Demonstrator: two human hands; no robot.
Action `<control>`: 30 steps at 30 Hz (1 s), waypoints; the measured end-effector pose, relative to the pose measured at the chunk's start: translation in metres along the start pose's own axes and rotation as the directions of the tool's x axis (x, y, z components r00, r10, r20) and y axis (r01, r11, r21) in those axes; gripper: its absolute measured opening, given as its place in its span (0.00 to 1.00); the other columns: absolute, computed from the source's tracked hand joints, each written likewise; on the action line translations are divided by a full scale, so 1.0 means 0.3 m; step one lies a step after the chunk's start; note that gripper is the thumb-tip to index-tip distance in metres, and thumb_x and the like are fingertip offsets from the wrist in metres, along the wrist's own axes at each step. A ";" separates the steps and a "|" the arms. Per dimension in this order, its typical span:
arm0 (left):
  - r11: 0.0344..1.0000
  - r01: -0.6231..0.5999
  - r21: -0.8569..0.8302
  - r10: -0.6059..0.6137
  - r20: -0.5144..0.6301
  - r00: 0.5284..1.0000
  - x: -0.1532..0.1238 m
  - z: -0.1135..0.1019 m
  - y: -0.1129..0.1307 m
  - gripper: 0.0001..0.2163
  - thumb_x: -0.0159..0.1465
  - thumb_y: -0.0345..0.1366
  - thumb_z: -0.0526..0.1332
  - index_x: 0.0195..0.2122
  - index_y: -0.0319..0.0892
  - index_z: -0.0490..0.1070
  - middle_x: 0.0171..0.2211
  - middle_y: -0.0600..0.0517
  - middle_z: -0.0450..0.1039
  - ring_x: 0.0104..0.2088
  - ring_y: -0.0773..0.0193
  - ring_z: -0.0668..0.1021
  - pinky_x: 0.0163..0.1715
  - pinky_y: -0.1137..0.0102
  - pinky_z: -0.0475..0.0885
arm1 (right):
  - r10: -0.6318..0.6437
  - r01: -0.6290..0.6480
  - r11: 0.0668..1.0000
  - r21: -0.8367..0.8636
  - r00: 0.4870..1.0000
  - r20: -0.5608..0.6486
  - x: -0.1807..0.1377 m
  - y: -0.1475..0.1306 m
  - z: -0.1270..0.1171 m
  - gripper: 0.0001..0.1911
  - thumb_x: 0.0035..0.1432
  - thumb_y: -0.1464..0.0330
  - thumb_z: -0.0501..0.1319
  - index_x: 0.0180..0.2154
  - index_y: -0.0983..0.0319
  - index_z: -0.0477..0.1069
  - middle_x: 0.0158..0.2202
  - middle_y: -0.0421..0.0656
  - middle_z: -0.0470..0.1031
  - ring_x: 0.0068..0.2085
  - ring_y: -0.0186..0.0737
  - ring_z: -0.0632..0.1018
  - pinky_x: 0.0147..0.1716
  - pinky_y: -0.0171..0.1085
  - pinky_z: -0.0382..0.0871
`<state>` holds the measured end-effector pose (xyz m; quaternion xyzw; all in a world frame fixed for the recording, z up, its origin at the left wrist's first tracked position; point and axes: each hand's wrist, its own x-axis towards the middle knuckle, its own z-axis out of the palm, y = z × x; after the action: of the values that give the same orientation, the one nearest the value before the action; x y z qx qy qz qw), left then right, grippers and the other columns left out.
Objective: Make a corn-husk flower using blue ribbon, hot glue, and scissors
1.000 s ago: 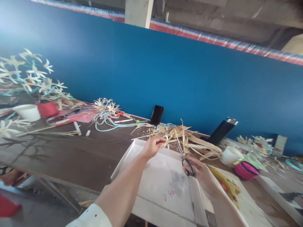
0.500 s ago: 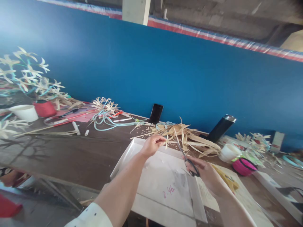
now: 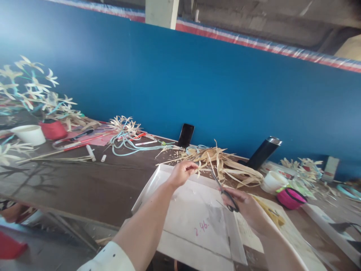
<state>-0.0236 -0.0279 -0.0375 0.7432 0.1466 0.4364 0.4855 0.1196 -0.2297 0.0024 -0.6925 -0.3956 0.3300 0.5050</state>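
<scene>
Between the fingertips of my left hand (image 3: 183, 174) is a small pale flower (image 3: 199, 169) with thin petals, made of what looks like dried husk. My right hand (image 3: 239, 201) has its fingers in the handles of a pair of scissors (image 3: 218, 182). Their blades point up and away, just right of the flower and apart from it. Both hands are over a shallow white cardboard box (image 3: 191, 214) with pink writing on it. Behind the scissors lies a heap of dried husks (image 3: 225, 165).
A phone (image 3: 186, 134) leans on the blue wall panel (image 3: 183, 82). A black flask (image 3: 265, 152), a white cup (image 3: 274, 181) and a pink pouch (image 3: 291, 198) are at right. Light-blue stems (image 3: 124, 145) with husk flowers lie left. A white tub (image 3: 29, 134) stands farther left.
</scene>
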 end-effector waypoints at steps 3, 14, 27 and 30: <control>1.000 0.009 0.007 -0.009 0.001 1.000 0.000 0.000 0.003 0.07 0.56 0.32 0.60 0.34 0.41 0.76 0.35 0.50 0.75 0.37 0.65 0.76 0.39 0.74 0.69 | -0.005 0.005 1.000 -0.018 1.000 -0.007 -0.002 0.001 -0.006 0.24 0.42 0.58 0.69 0.43 0.59 0.76 0.39 0.47 0.76 0.41 0.47 0.74 0.41 0.43 0.67; 1.000 0.003 0.019 -0.003 0.000 1.000 -0.001 0.001 0.003 0.06 0.56 0.33 0.60 0.34 0.42 0.76 0.35 0.50 0.75 0.37 0.65 0.75 0.39 0.74 0.69 | 0.015 -0.016 0.997 -0.081 1.000 -0.013 -0.005 0.006 -0.012 0.24 0.40 0.56 0.69 0.41 0.60 0.77 0.34 0.46 0.76 0.34 0.43 0.74 0.34 0.39 0.69; 0.998 0.057 -0.032 -0.060 -0.102 0.993 0.001 0.009 -0.006 0.07 0.54 0.35 0.63 0.32 0.41 0.77 0.33 0.49 0.77 0.34 0.64 0.77 0.36 0.73 0.71 | 0.012 0.003 0.973 0.231 0.998 -0.066 -0.003 -0.016 0.089 0.26 0.44 0.58 0.69 0.45 0.64 0.74 0.28 0.44 0.73 0.27 0.38 0.72 0.30 0.40 0.67; 0.995 0.087 -0.038 -0.091 -0.101 0.991 -0.001 0.012 -0.009 0.08 0.53 0.35 0.63 0.33 0.41 0.77 0.32 0.49 0.77 0.32 0.64 0.78 0.33 0.73 0.71 | 0.003 0.015 0.971 0.238 0.997 -0.076 0.011 -0.015 0.136 0.26 0.43 0.58 0.69 0.43 0.64 0.75 0.26 0.44 0.72 0.24 0.35 0.70 0.26 0.37 0.65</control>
<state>-0.0203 -0.0289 -0.0405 0.7043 0.1968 0.4543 0.5088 0.0851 -0.2081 -0.0045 -0.6379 -0.3358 0.3472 0.5998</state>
